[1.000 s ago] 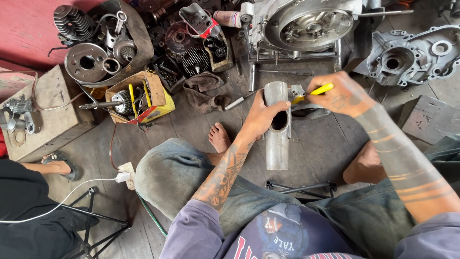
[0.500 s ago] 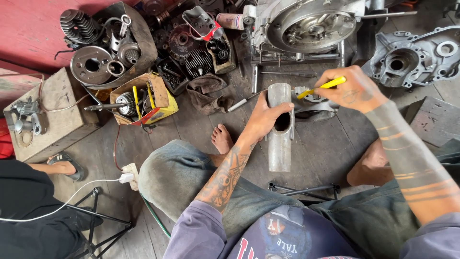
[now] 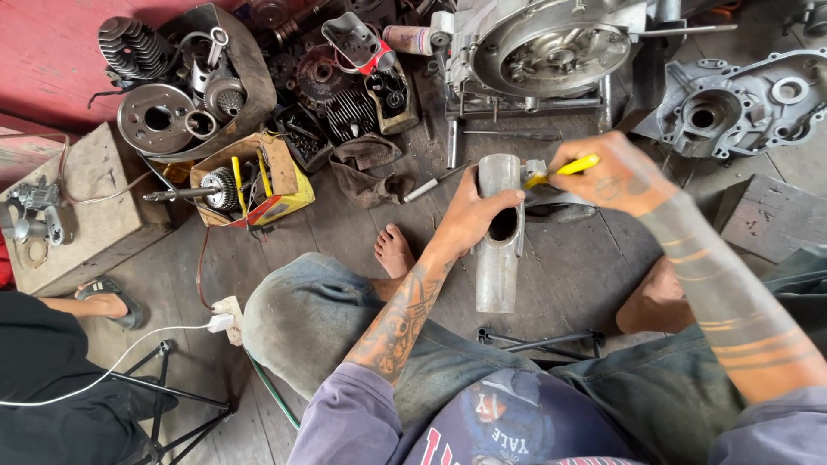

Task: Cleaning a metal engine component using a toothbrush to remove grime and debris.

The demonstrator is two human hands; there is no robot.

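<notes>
**Fingers closed on tube and tool**

Fingers (image 3: 508, 200) of your left hand (image 3: 469, 215) wrap the grey metal tube (image 3: 500, 250), thumb lying over its side hole. The tube stands on the floor between your knees, tilted slightly. Your right hand (image 3: 616, 172) pinches a yellow-handled tool (image 3: 564, 170), its tip at the tube's upper end.

Just behind the tube sits an engine (image 3: 543, 52) on a stand; a crankcase cover (image 3: 732, 108) lies to its right. A rag (image 3: 366, 168) and your bare foot (image 3: 394, 251) lie left of the tube. Farther left, a yellow box (image 3: 289, 194) holds a gear shaft, and 1 worn tray (image 3: 250, 69) holds a finned cylinder and drum. Another person's sandalled foot (image 3: 112, 301) rests beside a wooden block (image 3: 86, 215). A white plug (image 3: 226, 314) lies on the dusty plank floor (image 3: 327, 224); a red wall (image 3: 52, 52) closes the top left.
</notes>
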